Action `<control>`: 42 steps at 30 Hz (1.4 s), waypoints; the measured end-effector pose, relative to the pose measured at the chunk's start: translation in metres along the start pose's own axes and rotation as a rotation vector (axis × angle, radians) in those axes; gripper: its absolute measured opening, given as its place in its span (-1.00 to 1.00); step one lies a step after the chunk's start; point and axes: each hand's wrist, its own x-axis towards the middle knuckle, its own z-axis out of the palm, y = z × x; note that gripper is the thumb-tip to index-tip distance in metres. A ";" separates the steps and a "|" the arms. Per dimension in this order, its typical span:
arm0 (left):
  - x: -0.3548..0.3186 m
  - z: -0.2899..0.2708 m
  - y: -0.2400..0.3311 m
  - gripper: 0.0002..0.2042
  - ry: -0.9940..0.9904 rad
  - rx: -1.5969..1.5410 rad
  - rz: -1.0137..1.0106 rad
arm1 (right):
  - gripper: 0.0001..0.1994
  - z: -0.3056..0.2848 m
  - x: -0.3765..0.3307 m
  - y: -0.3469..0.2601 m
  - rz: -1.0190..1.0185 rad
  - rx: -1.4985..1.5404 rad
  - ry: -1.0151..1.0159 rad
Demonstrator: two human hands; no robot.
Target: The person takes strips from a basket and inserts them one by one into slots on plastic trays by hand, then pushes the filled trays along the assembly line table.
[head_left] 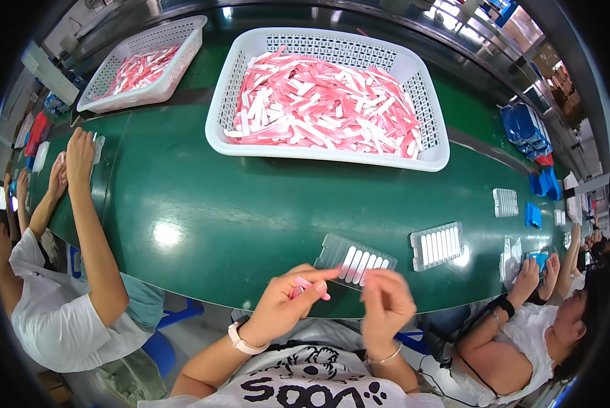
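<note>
My left hand (288, 299) is closed around a few small pink strips (303, 288), and its index finger reaches out over a clear plastic tray (330, 252). Several white strips lie side by side in that tray's slots, while its left end shows no white strips. My right hand (388, 306) is at the tray's near right edge, slightly blurred, with thumb and fingers drawn together. Whatever may be between those fingertips cannot be made out. Just right of it lies a second clear tray (415, 253) holding a row of white strips.
A big white perforated basket (325, 158) heaped with pink and white strips stands ahead on the green table (203, 204). Another such basket (138, 98) is at far left. Co-workers sit left and right. A third tray (505, 202) and blue packets (533, 215) lie at right.
</note>
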 end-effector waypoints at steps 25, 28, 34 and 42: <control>0.000 -0.015 0.020 -0.60 -0.048 -0.161 -0.100 | -0.72 0.004 0.022 -0.015 -0.782 -0.415 -0.584; 0.001 -0.019 0.016 -0.74 -0.148 -0.212 -0.225 | -0.76 0.005 0.028 -0.016 -0.826 -0.356 -0.593; 0.010 -0.018 0.010 -0.70 0.076 0.388 0.060 | -0.76 0.020 0.052 -0.009 -0.153 -0.288 -0.371; 0.012 -0.002 -0.005 -0.58 0.203 1.177 0.469 | -0.72 0.015 0.067 0.009 -0.402 -0.576 -0.561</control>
